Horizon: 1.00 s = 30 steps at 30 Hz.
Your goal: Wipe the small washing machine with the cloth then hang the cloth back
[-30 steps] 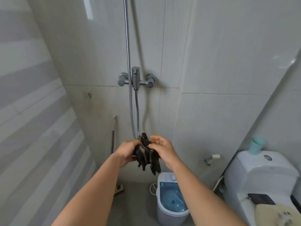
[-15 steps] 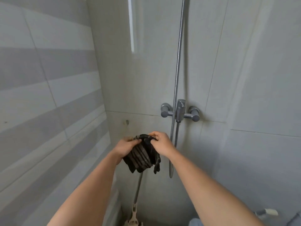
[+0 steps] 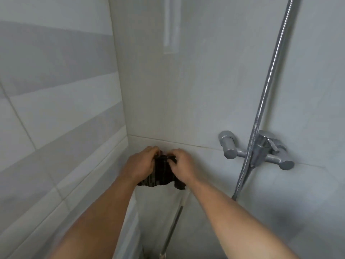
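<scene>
Presently listed, one view from the head camera: dark cloth (image 3: 162,173), striped or ribbed, bunched, held up against the pale tiled wall (image 3: 186,90) just below a horizontal grout line, close to the corner where that wall meets the grey-and-white banded side wall (image 3: 56,100); lower edge of the cloth hangs free beneath the wrists; whether its top is caught on any hook cannot be told, the fingers covering that spot. Left hand (image 3: 139,163): closed on the cloth's left upper edge, fingers curled over the top. Right hand (image 3: 183,165): closed on the cloth's right upper edge, fingertips pinching the fabric, thumb side towards the left hand; the two hands almost touching above the cloth. Both forearms bare, reaching up from the bottom edge of the view. Shower mixer tap (image 3: 261,150): chrome, fixed to the tiled wall, well apart to the right of the hands. Shower hose (image 3: 268,86): ribbed metal, running from the upper right corner down past the tap. Thin metal rod (image 3: 172,228): below the cloth, leaning towards the floor; lower end blurred.
</scene>
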Available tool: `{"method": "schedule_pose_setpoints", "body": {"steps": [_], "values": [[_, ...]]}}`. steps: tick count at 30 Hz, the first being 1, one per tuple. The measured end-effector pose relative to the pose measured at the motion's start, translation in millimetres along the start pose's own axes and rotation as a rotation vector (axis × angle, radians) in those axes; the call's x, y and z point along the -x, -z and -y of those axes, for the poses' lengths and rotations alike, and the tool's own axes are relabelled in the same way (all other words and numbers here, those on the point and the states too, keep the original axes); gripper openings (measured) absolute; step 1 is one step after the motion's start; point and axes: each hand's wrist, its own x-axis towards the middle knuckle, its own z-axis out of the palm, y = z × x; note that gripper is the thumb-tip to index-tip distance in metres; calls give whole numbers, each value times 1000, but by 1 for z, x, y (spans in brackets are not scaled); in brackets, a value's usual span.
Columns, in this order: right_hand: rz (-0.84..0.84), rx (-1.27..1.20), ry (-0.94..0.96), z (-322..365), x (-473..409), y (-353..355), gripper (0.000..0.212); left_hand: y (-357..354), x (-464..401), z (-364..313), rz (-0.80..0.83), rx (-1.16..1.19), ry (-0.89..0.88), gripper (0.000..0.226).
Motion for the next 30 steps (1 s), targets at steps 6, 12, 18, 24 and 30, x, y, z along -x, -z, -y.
{"method": "schedule_pose_setpoints", "body": {"steps": [6, 12, 18, 24, 30], "values": [[-100, 408, 200, -8, -29, -22, 15, -24, -32, 22, -58, -134, -9, 15], [-69, 572, 253, -17, -28, -30, 14, -46, -26, 27, -148, -151, -22, 12], [-5, 537, 208, -17, -11, -40, 17, -59, -7, 22, -181, -91, 3, 20], [93, 458, 85, -14, 12, -36, 54, -53, 8, 10, -139, 212, 154, 37], [130, 427, 45, -11, 24, -29, 63, -50, 17, 3, -119, 204, 159, 47]]}}
